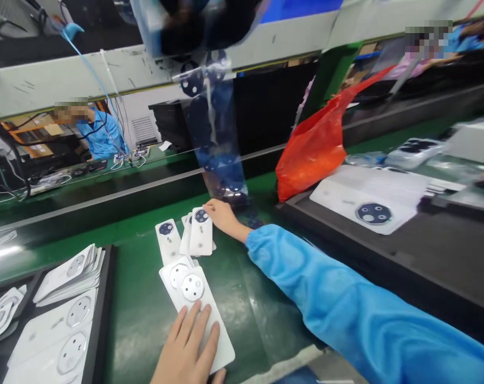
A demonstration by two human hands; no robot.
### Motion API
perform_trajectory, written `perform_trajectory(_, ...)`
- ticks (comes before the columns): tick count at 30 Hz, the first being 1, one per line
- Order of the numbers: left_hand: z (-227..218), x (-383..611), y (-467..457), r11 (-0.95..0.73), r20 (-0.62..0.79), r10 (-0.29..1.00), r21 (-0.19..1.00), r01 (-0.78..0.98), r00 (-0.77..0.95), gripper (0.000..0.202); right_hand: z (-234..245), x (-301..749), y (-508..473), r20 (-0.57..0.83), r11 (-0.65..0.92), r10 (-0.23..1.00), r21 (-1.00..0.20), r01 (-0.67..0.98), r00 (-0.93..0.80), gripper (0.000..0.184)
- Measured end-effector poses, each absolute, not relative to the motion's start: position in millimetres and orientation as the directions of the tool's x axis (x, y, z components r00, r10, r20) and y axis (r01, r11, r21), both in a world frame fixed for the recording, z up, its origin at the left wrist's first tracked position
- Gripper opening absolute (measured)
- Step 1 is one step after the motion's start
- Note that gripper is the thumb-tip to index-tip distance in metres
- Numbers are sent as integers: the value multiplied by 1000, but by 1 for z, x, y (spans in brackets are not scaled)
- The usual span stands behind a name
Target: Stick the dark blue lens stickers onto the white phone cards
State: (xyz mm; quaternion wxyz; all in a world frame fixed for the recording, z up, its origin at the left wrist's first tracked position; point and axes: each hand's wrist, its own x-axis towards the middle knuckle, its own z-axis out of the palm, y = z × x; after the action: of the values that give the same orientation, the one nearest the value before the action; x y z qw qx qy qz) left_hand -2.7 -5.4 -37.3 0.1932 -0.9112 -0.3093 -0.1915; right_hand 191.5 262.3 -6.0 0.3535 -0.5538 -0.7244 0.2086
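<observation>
My left hand [188, 341] lies flat with its fingers spread on a white phone back cover [220, 333], which has a pale round camera plate. Another cover with a pale plate [170, 274] is partly under it. Farther up, my right hand [225, 216], in a blue sleeve, pinches the top right corner of a white phone back cover [201, 242] with a dark round camera plate. That cover overlaps others on the green mat [138, 298]. Just left of them lies one more cover with a dark plate [168, 245].
A black tray [106, 304] at left holds stacked covers with pale plates [80, 312]. At right, another black tray [437, 245] bears a fanned stack of covers [338, 197]. A red bag [314, 154] and a hanging clear plastic strip [214, 122] stand behind. A person in blue [102, 133] sits beyond.
</observation>
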Motion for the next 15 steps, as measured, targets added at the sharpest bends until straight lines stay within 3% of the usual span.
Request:
perform_trajectory(5,-46,-10,0,-736,436,424,-345,582,794,46,6,213,245,287,462,886,-508,727,-364,18)
perform_trajectory(9,-53,-14,6,-730,428,384,-402,553,818,45,9,278,221,240,584,807,-453,673,-539,24)
perform_trajectory(13,-50,-13,8,-729,413,387,-410,548,824,45,-14,323,213,172,622,770,-417,663,-614,69)
perform_trajectory(15,-45,-9,8,-731,423,390,-398,554,818,41,-25,327,214,159,627,766,-397,671,-623,77)
